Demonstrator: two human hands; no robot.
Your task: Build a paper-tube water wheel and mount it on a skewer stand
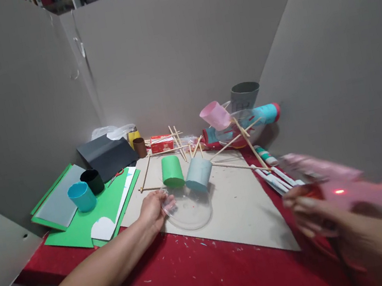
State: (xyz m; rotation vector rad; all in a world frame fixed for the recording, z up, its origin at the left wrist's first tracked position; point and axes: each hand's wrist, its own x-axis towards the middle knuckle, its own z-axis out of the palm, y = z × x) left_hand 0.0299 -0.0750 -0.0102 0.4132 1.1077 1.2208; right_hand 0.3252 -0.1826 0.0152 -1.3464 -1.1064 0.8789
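Observation:
My left hand (pixel 154 209) is closed on the rim of a clear plastic lid (pixel 190 212), tilted over the grey board. A green paper cylinder (pixel 172 171) and a pale blue paper cylinder (pixel 199 173) stand at the lid's far edge; whether they are fixed to it I cannot tell. In my right hand (pixel 317 212), at the right, is a pink glue gun (pixel 345 180) with a glowing red light, smeared by motion. Its cord hangs below the hand. Behind the lid, thin wooden sticks (pixel 226 146) are joined into a frame with a pink paper cup (pixel 215 115).
Green sheets (pixel 109 211) lie left, bearing a blue cup (pixel 82 196), a black cup (pixel 92 181) and scissors (pixel 115 177). Markers (pixel 274 178) lie near my right hand. A grey container (pixel 245 96) and a blue tube (pixel 265 114) stand back right. Grey panels (pixel 168 58) enclose the table.

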